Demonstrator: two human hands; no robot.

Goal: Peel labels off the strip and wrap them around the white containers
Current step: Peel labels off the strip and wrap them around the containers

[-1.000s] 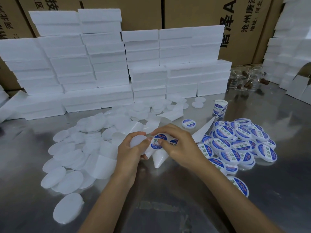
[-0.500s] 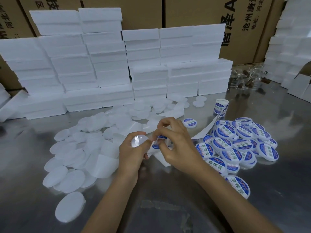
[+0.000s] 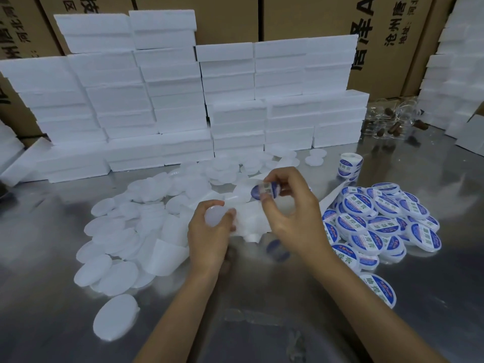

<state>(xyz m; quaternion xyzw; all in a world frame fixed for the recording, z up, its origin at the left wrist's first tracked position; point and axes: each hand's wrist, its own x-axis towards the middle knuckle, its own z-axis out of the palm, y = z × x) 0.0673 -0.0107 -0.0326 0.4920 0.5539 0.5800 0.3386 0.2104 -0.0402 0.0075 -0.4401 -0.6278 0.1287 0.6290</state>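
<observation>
Above the steel table, the left hand gripped a plain white container against the backing strip; the right hand pinched a blue label just above it. Labelled containers lay piled to the right.

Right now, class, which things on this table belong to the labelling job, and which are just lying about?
Belong to the job:
- blue label, pinched by the right hand
- plain white container, held in the left hand
- backing strip
- unlabelled containers
- labelled containers
- label roll

Lying about:
- foam boxes
- cardboard cartons
- clear bag of brown items
</observation>
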